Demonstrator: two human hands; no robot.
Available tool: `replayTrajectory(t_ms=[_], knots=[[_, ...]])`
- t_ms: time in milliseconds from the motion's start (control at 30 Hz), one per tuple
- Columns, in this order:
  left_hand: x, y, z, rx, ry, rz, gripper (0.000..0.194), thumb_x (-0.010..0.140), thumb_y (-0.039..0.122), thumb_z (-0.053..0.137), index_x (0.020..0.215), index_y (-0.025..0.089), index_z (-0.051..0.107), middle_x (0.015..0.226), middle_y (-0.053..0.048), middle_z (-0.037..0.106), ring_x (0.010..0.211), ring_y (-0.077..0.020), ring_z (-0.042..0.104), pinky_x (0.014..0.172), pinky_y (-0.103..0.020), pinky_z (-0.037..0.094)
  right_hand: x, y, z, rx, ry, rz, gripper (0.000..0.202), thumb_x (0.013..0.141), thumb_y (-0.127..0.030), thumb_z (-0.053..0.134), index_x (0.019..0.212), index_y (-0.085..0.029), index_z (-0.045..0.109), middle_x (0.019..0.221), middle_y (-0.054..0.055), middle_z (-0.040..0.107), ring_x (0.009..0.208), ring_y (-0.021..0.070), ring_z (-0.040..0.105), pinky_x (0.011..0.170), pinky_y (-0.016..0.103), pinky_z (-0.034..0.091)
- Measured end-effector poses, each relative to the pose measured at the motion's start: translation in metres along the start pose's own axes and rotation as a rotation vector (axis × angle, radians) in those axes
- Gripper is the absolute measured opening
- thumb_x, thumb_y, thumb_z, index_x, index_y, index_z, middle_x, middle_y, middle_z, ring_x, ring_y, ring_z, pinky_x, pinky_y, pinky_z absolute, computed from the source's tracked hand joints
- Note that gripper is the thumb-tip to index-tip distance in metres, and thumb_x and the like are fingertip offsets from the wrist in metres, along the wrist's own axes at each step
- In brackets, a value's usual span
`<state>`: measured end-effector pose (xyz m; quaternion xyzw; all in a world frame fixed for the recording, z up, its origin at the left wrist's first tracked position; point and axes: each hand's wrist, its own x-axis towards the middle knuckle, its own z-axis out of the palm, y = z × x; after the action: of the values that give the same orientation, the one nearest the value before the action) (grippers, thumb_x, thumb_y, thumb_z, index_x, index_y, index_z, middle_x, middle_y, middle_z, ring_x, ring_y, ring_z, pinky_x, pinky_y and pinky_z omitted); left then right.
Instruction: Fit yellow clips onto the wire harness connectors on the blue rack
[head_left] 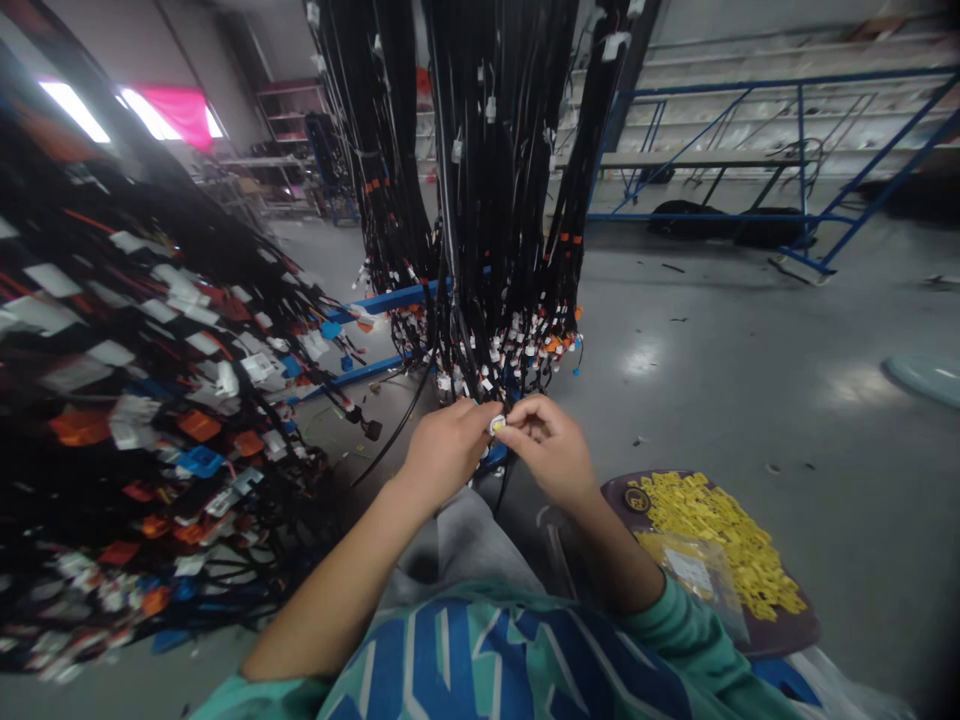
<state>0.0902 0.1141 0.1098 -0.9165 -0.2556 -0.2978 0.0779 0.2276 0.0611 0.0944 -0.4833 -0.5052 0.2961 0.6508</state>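
Observation:
A small white connector (497, 425) with a bit of yellow on its face sits between my two hands, in front of the hanging wire harnesses (495, 200). My left hand (450, 445) pinches it from the left with thumb and forefinger. On the other side, my right hand (551, 445) has its fingers curled and its thumb tip against the connector's edge. Whether the yellow bit is a separate piece in my right fingers, I cannot make out. Many white, orange and blue connectors dangle just beyond my hands.
To the right, a dark round stool seat (780, 635) carries a pile of small yellow plastic clips (720, 530), a clear plastic bag (694, 575) and a tape roll (637, 499). More harnesses (187, 400) crowd the left. A blue metal frame (801, 150) stands behind.

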Motion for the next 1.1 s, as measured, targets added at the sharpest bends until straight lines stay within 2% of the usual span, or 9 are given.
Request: replayTrajectory(t_ms=[133, 367, 533, 600, 700, 800, 867, 967, 1100], knots=[[-0.001, 0.001, -0.001, 0.086, -0.033, 0.046, 0.027, 0.085, 0.015, 0.039, 0.097, 0.017, 0.063, 0.066, -0.003, 0.059, 0.058, -0.0158, 0.056, 0.049, -0.024, 0.040, 0.003, 0.002, -0.001, 0.155, -0.072, 0.167, 0.024, 0.058, -0.022, 0.067, 0.078, -0.019, 0.054, 0.068, -0.004, 0.053, 0.064, 0.0094, 0.052, 0.056, 0.021, 0.044], [-0.005, 0.003, 0.001, 0.163, -0.075, 0.093, 0.027, 0.085, 0.016, 0.040, 0.102, 0.016, 0.062, 0.067, -0.004, 0.059, 0.057, -0.0156, 0.056, 0.050, -0.024, 0.042, 0.004, 0.001, -0.004, 0.242, -0.147, 0.304, 0.030, 0.054, -0.022, 0.068, 0.080, -0.019, 0.053, 0.068, -0.003, 0.057, 0.063, 0.0097, 0.054, 0.054, 0.021, 0.045], [-0.003, 0.006, 0.001, 0.158, -0.216, 0.059, 0.027, 0.085, 0.017, 0.041, 0.102, 0.016, 0.062, 0.069, -0.005, 0.060, 0.059, -0.0172, 0.058, 0.052, -0.026, 0.046, 0.003, 0.004, -0.004, 0.275, -0.140, 0.348, 0.037, 0.053, -0.022, 0.070, 0.085, -0.019, 0.053, 0.062, -0.005, 0.056, 0.055, 0.0082, 0.052, 0.047, 0.019, 0.042], [-0.003, 0.008, 0.001, 0.111, -0.268, 0.000, 0.027, 0.085, 0.018, 0.042, 0.102, 0.016, 0.063, 0.072, -0.006, 0.061, 0.063, -0.0172, 0.059, 0.055, -0.026, 0.047, 0.003, 0.008, -0.004, 0.281, -0.150, 0.357, 0.038, 0.053, -0.024, 0.072, 0.086, -0.019, 0.054, 0.062, -0.005, 0.056, 0.054, 0.0084, 0.051, 0.046, 0.019, 0.040], [-0.004, 0.009, 0.001, 0.001, -0.260, -0.102, 0.027, 0.084, 0.017, 0.043, 0.104, 0.018, 0.061, 0.076, -0.005, 0.062, 0.069, -0.0165, 0.060, 0.059, -0.025, 0.048, 0.001, 0.012, -0.004, 0.322, -0.177, 0.363, 0.038, 0.054, -0.027, 0.074, 0.087, -0.019, 0.057, 0.067, -0.004, 0.057, 0.059, 0.0090, 0.052, 0.050, 0.020, 0.042], [-0.008, 0.012, 0.000, -0.154, -0.186, -0.135, 0.028, 0.085, 0.016, 0.041, 0.107, 0.018, 0.059, 0.083, -0.006, 0.064, 0.077, -0.0162, 0.061, 0.066, -0.025, 0.049, -0.002, 0.013, -0.002, 0.380, -0.213, 0.351, 0.041, 0.057, -0.032, 0.074, 0.094, -0.021, 0.061, 0.084, -0.001, 0.062, 0.079, 0.0119, 0.056, 0.069, 0.023, 0.046], [-0.012, 0.015, 0.001, -0.268, -0.144, -0.125, 0.029, 0.086, 0.017, 0.039, 0.111, 0.016, 0.054, 0.094, -0.008, 0.064, 0.086, -0.0178, 0.062, 0.072, -0.028, 0.050, -0.005, 0.013, 0.000, 0.408, -0.236, 0.338, 0.043, 0.061, -0.037, 0.073, 0.100, -0.023, 0.061, 0.094, 0.000, 0.063, 0.091, 0.0140, 0.056, 0.080, 0.025, 0.044], [-0.021, 0.019, 0.003, -0.387, -0.129, -0.192, 0.037, 0.087, 0.022, 0.039, 0.123, 0.012, 0.041, 0.108, -0.014, 0.062, 0.090, -0.0216, 0.063, 0.075, -0.034, 0.051, -0.008, 0.014, 0.004, 0.416, -0.227, 0.300, 0.043, 0.063, -0.040, 0.071, 0.102, -0.024, 0.062, 0.099, 0.000, 0.064, 0.095, 0.0162, 0.056, 0.085, 0.027, 0.042], [-0.038, 0.024, 0.009, -0.526, -0.158, -0.302, 0.056, 0.085, 0.024, 0.043, 0.134, 0.010, 0.020, 0.105, -0.015, 0.063, 0.085, -0.0221, 0.065, 0.074, -0.036, 0.052, -0.011, 0.023, 0.009, 0.357, -0.197, 0.280, 0.035, 0.062, -0.037, 0.072, 0.093, -0.022, 0.065, 0.092, 0.002, 0.067, 0.086, 0.0175, 0.059, 0.081, 0.030, 0.044]])
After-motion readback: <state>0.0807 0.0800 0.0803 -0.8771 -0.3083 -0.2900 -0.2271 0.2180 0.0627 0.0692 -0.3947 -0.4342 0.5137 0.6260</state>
